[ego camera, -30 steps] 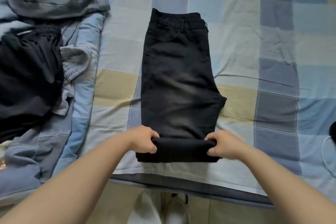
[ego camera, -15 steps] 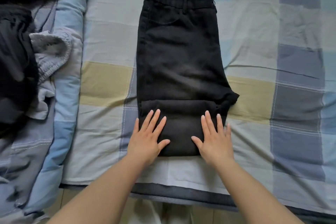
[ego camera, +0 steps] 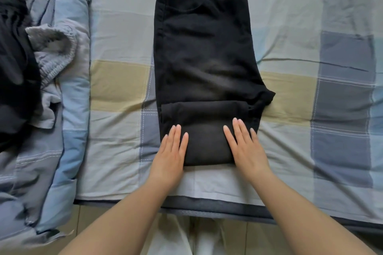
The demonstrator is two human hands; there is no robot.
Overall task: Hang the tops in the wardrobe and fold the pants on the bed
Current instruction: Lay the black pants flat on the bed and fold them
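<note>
Black pants [ego camera: 204,51] lie flat on a bed [ego camera: 290,16] covered in a checked sheet of pale blue, grey and yellow. They are doubled lengthwise, with the waistband toward the far edge of the bed and the leg ends turned up into a short fold near the front edge, where the person stands.

Both hands rest flat on that fold with straight fingers, gripping nothing. The left hand [ego camera: 171,154] presses the fold's left side, partly overlapping onto the sheet. The right hand [ego camera: 246,148] presses its right side. The flat palms seem meant to smooth the cloth and set the crease so the fold holds.

Judging by the length of pant beyond the fold, the folding is only partly done, and more turns toward the waistband look likely.

Along the bed's left edge lies a rumpled blue quilt [ego camera: 68,93] with a heap of other clothes on it: a grey garment [ego camera: 52,51] and a black garment [ego camera: 14,80], both well apart from the pants. No wardrobe is in view.
</note>
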